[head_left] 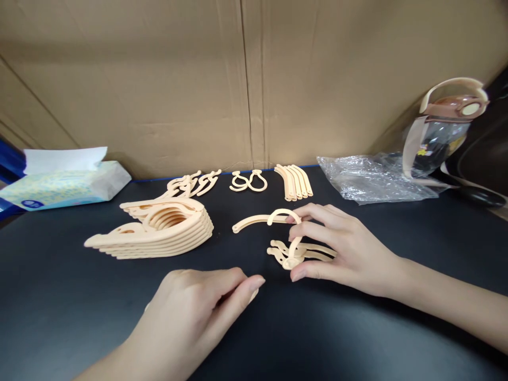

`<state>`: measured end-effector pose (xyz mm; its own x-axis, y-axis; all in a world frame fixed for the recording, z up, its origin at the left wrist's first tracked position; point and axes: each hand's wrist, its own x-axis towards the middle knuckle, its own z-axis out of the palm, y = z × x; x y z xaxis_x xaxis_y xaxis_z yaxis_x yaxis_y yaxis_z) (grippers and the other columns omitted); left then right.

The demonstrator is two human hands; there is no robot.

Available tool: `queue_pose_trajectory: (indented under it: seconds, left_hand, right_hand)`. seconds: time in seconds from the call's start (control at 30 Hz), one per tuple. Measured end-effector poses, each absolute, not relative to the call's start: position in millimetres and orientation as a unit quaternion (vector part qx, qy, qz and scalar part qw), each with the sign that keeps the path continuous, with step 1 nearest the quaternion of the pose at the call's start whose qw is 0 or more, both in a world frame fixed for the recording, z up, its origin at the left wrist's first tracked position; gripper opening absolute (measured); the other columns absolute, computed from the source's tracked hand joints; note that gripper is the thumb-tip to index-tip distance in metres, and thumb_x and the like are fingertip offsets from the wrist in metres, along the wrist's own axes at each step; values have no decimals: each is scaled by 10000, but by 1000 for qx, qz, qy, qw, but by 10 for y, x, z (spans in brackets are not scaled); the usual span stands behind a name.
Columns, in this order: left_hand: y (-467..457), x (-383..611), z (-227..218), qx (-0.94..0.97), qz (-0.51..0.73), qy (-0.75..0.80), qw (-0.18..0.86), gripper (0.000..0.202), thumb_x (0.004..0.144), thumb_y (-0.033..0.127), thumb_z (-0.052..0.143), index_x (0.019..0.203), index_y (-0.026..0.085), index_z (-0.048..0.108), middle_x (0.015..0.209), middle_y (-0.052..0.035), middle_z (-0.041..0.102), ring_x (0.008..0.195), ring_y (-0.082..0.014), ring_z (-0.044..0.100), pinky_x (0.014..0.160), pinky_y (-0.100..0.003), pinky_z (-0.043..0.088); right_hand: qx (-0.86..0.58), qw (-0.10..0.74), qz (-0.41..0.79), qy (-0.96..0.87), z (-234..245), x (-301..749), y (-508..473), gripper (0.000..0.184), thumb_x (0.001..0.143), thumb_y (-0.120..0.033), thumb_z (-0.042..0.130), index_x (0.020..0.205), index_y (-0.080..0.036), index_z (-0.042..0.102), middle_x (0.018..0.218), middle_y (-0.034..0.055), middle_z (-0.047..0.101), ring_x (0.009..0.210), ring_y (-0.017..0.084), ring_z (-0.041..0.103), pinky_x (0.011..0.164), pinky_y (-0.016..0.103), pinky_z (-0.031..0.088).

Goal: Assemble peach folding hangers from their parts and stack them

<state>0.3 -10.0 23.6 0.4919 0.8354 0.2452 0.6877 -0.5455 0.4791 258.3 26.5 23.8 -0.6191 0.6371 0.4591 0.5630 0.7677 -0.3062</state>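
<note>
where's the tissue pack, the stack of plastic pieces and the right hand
tissue pack (pixel 63 188), head view, on its printed side
stack of plastic pieces (pixel 170 239), head view, on the stacked front edges
right hand (pixel 345 251), head view, on the back of the hand

Left hand (pixel 198 312) hides most of a peach piece (pixel 254 296) (only its tip shows).

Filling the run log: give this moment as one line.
left hand: curled, contents unclear | right hand: fingertips on small beige parts | beige stack: untouched
</note>
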Motion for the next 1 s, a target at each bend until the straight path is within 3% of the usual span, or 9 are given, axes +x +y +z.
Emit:
queue_pose_trajectory:
  seconds: [0.07, 0.17, 0.27, 0.33, 0.43, 0.6, 0.83, 1.0]
  left_hand:
    - [-54, -18, 168, 853, 239, 447, 127, 504, 996, 407, 481, 540, 197, 434, 453, 86, 417, 383, -69, 370, 394, -198, 247]
    - [-20, -31, 114, 862, 252, 423, 121, 471, 1020, 390, 459, 588, 205, 418, 478, 96, 415, 396, -67, 388, 405, -196, 253]
    - [-57, -15, 125, 867, 253, 396, 165, 212, 1026, 323, 440, 836, 245, 493, 528, 126, 437, 402, -72, 424, 433, -190, 299]
    - [-108, 10, 147, 869, 248, 390, 177, 38, 993, 254, 445, 1030, 261, 449, 579, 139, 472, 415, -80, 451, 445, -192, 326]
    - [-170, 52, 166, 882, 248, 376, 137, 141, 920, 150, 413, 1002, 263, 396, 660, 113, 511, 469, -86, 485, 464, -194, 352]
    - [-191, 86, 139, 901, 267, 336, 59, 192, 825, 102, 366, 941, 250, 405, 727, 54, 526, 545, -115, 536, 445, -210, 373]
    - [-175, 78, 135, 906, 246, 342, 25, 174, 948, 118, 378, 1036, 238, 469, 840, 18, 617, 685, -145, 642, 519, -223, 459]
    - [-153, 29, 85, 893, 261, 363, 49, 143, 1042, 225, 374, 1143, 244, 474, 878, 26, 677, 660, -137, 687, 567, -233, 501]
  right_hand:
    - [-337, 279, 106, -893, 232, 2582, 261, 326, 890, -510, 692, 953, -191, 657, 1152, 93, 604, 960, 192, 611, 861, 330, 470]
    - [-329, 309, 169, -876, 231, 2575, 247, 223, 891, -409, 725, 942, -201, 663, 1163, 82, 572, 1002, 182, 593, 865, 297, 479]
    - [-320, 343, 259, -844, 250, 2559, 226, 157, 907, -336, 722, 845, -213, 647, 912, 4, 609, 884, 132, 581, 779, 223, 464]
    - [-330, 333, 342, -814, 270, 2549, 210, 198, 929, -339, 695, 804, -211, 610, 807, -31, 605, 767, 101, 563, 699, 201, 443]
    - [-352, 301, 407, -787, 296, 2540, 192, 250, 981, -390, 604, 816, -205, 573, 799, -30, 591, 724, 98, 530, 659, 213, 419]
    - [-373, 289, 408, -782, 315, 2533, 198, 329, 1040, -406, 466, 803, -199, 561, 779, -23, 555, 691, 104, 477, 639, 235, 394]
    - [-359, 329, 397, -778, 273, 2535, 265, 199, 963, -371, 639, 990, -233, 779, 990, 21, 759, 944, 163, 642, 849, 275, 492]
    - [-376, 338, 474, -721, 253, 2550, 275, 210, 913, -414, 700, 975, -228, 776, 957, 26, 760, 875, 159, 689, 812, 276, 537]
